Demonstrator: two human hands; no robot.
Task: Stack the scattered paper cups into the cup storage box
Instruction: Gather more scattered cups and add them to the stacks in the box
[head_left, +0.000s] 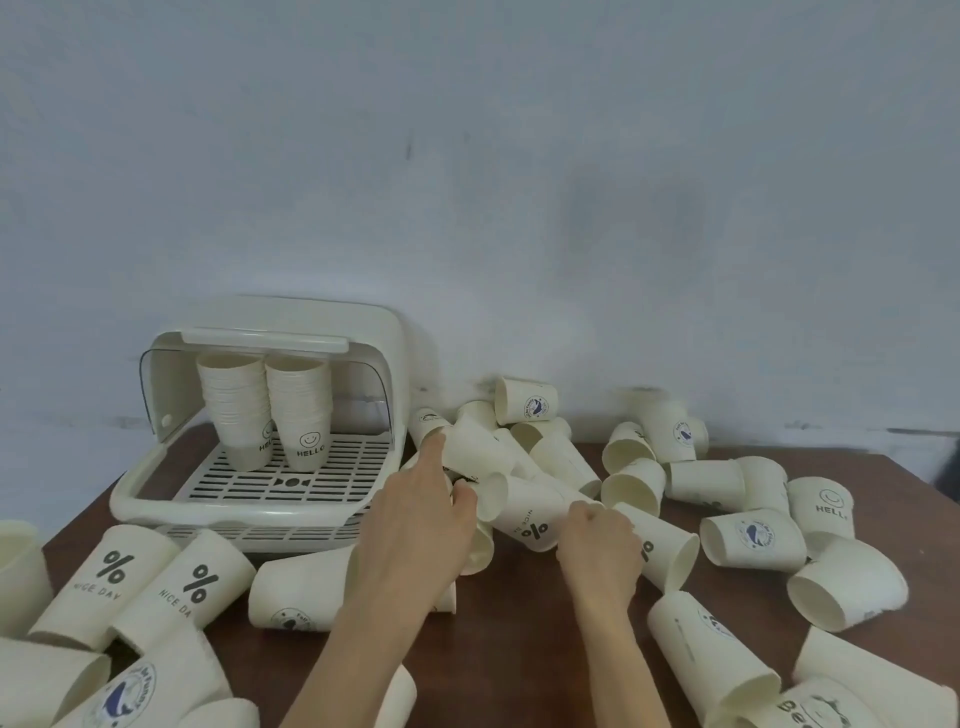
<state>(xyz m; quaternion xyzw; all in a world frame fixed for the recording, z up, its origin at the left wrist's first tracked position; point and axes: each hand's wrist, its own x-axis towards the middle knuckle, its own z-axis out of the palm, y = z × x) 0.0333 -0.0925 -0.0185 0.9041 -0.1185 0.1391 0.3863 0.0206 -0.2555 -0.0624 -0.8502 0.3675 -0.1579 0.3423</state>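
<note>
The cream cup storage box (156, 499) stands at the back left with its clear lid lifted. Two stacks of paper cups (270, 410) stand upside down on its slatted tray. Several cream paper cups lie scattered over the brown table. My left hand (421, 514) reaches into the middle pile, its forefinger stretched onto a plain cup (475, 449) and its thumb at the rim of a lying "NICE DAY" cup (524, 514). My right hand (597, 540) curls its fingers around that same cup's other end.
More cups lie at the front left (150, 582), front right (711, 660) and right (753, 540). The pale wall (519, 182) rises right behind the table. Bare brown tabletop (524, 639) shows between my forearms.
</note>
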